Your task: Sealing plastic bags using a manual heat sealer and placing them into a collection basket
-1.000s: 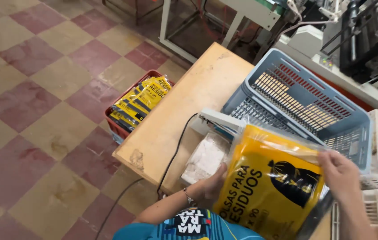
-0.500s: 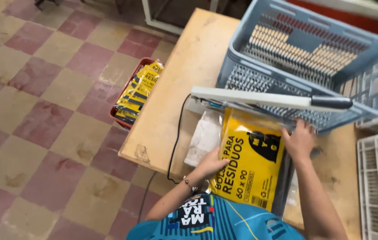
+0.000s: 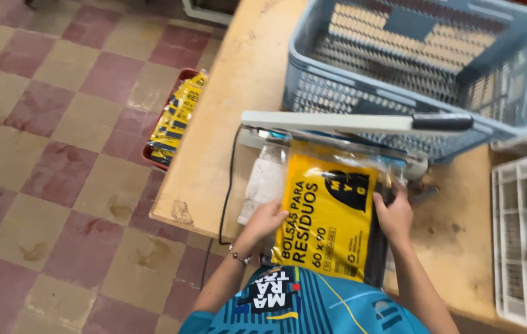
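Both hands, left hand [image 3: 265, 219] and right hand [image 3: 393, 213], grip the side edges of a flat yellow bag packet [image 3: 327, 216] with black print, its top under the raised heat sealer arm [image 3: 356, 122]. It lies on a worn wooden table [image 3: 226, 130] beside a blue plastic crate [image 3: 424, 68], above a red-and-cream checkered tile floor [image 3: 59, 154].

The raised arm of the heat sealer [image 3: 350, 122] spans the table just above the yellow packet [image 3: 328, 216], closing the way forward; right behind it stands the blue crate [image 3: 412, 68]. A white crate [image 3: 523, 241] blocks the right side. Bare table [image 3: 214, 124] lies open to the left, crossed only by a black cable [image 3: 229, 185].
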